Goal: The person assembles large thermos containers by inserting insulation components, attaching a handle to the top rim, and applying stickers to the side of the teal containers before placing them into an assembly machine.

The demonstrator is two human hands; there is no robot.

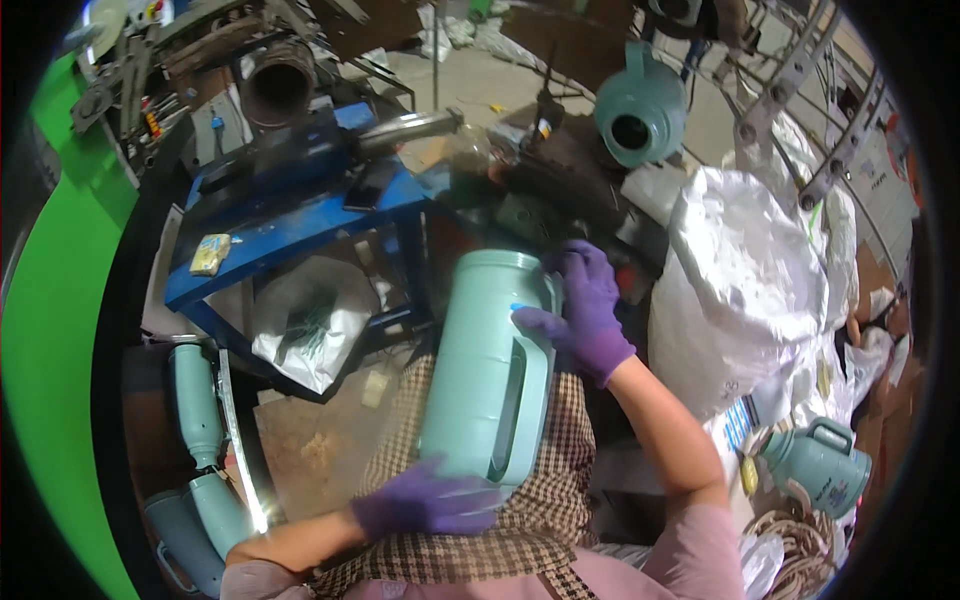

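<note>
Jug (485, 370), pale green plastic with a moulded handle down its right side, lies lengthwise over the person's lap, on a brown checked apron (530, 500), its neck end pointing away toward the workbench. Beside it to the right stands a big white sack (745, 290), crumpled and full, reaching well above lap level. Ahead and to the left is a blue metal workbench (290, 225) carrying a heavy machine with a dark round pipe opening, and a clear plastic bag hangs beneath it. A second jug of the same colour (640, 112) sits farther back with its dark mouth facing the camera, a third (822, 465) rests low on the right near coiled rope, and several more (200, 470) lie stacked at the lower left. The right hand (585, 310), in a purple glove, grips the upper end of the handle, fingers curled over the top edge and thumb pressed against the jug's side. The left hand (425, 505), also gloved in purple, cups the bottom end of the jug from below, fingers held together and wrapped along its base.
</note>
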